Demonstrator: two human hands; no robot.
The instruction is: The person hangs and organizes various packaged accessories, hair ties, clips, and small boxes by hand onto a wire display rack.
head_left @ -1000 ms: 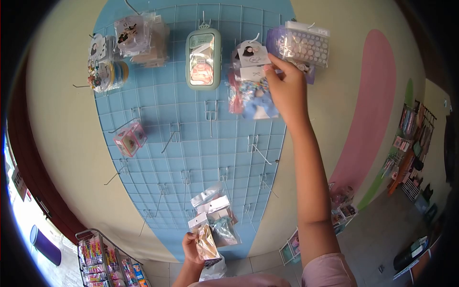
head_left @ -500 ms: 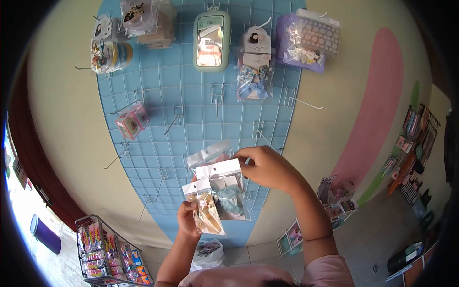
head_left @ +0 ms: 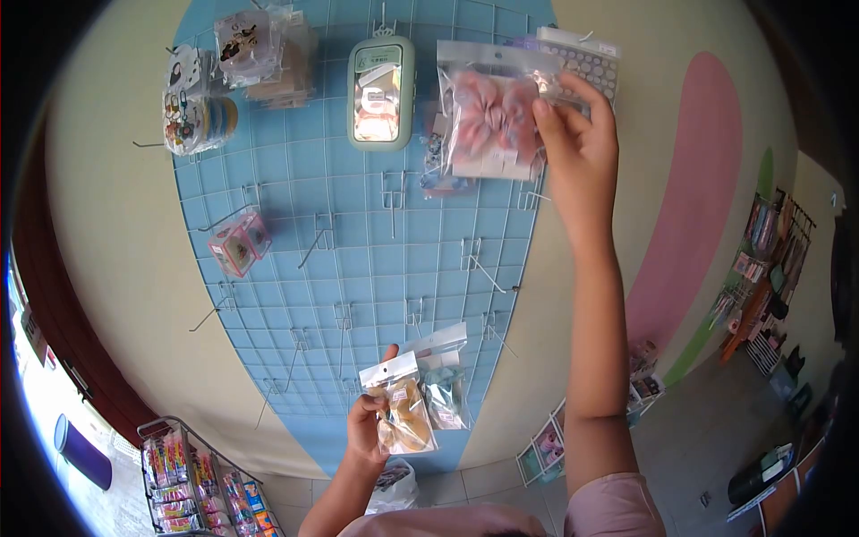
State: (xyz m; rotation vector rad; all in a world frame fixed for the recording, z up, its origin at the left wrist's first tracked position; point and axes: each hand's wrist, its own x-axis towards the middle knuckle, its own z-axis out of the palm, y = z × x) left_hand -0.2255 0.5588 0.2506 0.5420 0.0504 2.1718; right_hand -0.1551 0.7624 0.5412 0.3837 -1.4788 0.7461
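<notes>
My left hand point(head_left: 365, 430) grips packets low in front of the rack: a yellow bow packet point(head_left: 404, 416) with a blue-green bow packet point(head_left: 445, 394) behind it. Raised at the upper right, my right hand point(head_left: 580, 143) pinches the right edge of a clear packet with a pink bow point(head_left: 495, 112). That packet hangs in front of the blue bow packet point(head_left: 445, 179) on the rack and partly hides it. The purple-backed packets with a bead sheet point(head_left: 586, 67) are just behind my right fingers.
A white wire grid point(head_left: 358, 259) with several hooks stands against the blue wall. A green mirror-fronted case point(head_left: 380, 94), bagged accessories point(head_left: 255, 49) and a pink box point(head_left: 240, 243) hang on it. A snack rack point(head_left: 179, 483) stands lower left; a plastic bag point(head_left: 398, 488) sits on the floor.
My right hand has lifted the pink bow packet away from the others, up to the rack's upper right. My left hand keeps the yellow and blue-green packets, slightly lower.
</notes>
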